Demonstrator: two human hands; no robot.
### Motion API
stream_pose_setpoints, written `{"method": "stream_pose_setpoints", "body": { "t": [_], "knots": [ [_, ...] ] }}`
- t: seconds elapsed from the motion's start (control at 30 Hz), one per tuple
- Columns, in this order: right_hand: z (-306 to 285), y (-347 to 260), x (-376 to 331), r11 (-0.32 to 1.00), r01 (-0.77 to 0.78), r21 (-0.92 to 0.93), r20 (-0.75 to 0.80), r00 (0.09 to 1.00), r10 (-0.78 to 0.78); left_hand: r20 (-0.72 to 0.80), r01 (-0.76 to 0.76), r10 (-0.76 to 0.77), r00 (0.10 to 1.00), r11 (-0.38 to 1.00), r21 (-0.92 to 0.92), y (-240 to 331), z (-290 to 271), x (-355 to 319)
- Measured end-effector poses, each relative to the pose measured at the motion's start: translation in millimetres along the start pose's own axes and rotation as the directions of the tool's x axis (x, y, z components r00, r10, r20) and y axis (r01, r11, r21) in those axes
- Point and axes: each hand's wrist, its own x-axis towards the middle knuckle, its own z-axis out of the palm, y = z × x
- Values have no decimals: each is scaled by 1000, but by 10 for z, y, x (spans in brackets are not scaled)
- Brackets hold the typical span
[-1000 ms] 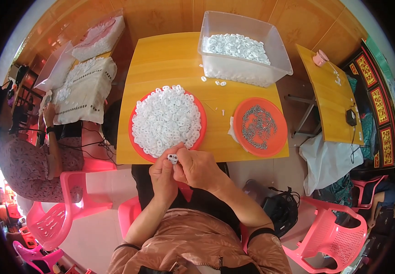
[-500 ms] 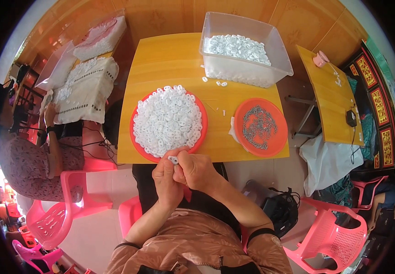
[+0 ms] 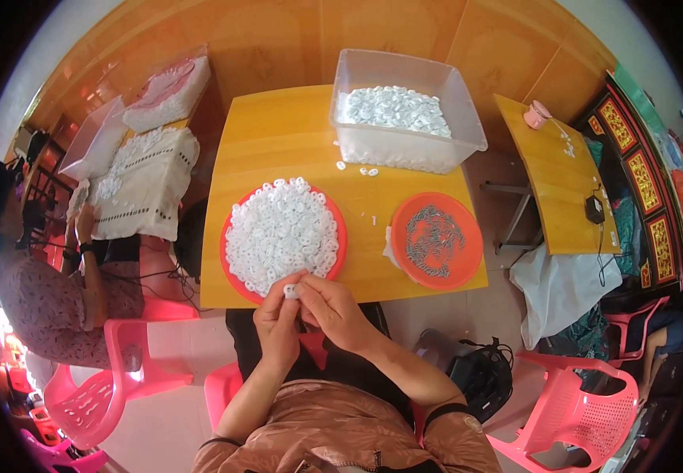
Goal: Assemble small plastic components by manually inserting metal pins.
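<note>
The left grip is clamped on a small white piece. The right grip meets it there; I cannot tell whether its fingers pinch too. Just beyond, a red basin heaped with similar white parts sits on the yellow tabletop. Rightward lies an orange-red dish of grey metal bits; farther back, a clear bin.

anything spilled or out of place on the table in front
Slightly: a few white pieces lie loose on the yellow table, just outside the clear bin that holds a pile of similar ones.
</note>
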Motion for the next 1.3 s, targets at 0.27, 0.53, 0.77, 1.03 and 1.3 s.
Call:
{"method": "stream_pose_setpoints", "body": {
  "t": [0.27,0.53,0.77,1.03,1.3],
  "knots": [
    [-172,-48,24,992,-129,-16,54,990,130,32,60,-58,998,996,-62,-47,-6,90],
    [-277,-163,61,959,-254,122,88,966,245,160,205,-150,976,881,-427,-77,56,190],
    [-309,-127,63,951,-284,126,85,958,275,139,186,-145,980,915,-359,-88,43,209],
    [-359,-158,65,916,-346,202,122,937,327,148,260,-215,965,844,-470,-124,96,238],
    [-359,-171,91,910,-364,201,116,931,347,182,265,-201,962,842,-469,-70,109,258]
  ]
}}
